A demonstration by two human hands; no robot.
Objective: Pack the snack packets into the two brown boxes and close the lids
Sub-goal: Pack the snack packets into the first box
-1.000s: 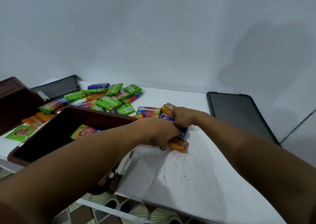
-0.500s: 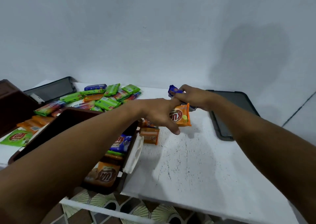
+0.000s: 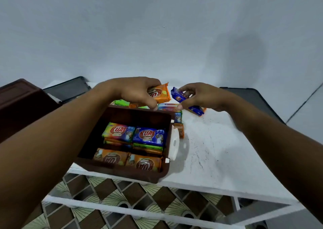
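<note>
My left hand grips an orange snack packet just above the far rim of an open brown box. My right hand pinches a blue packet to the right of it, over the white table. Inside the box lie several packets, among them a rainbow one, a blue one and two orange ones at the near side. A second brown box stands at the far left. Loose packets lie behind the open box, partly hidden by my hands.
Two dark lids lie flat on the table, one at the back left and one at the back right. A white latch hangs on the box's right wall. Small packets lie beside it. Patterned floor shows below the table's front edge.
Both hands have lifted off the table, each with a packet, and come toward the open box. The view tipped down, so the box's inside now shows.
</note>
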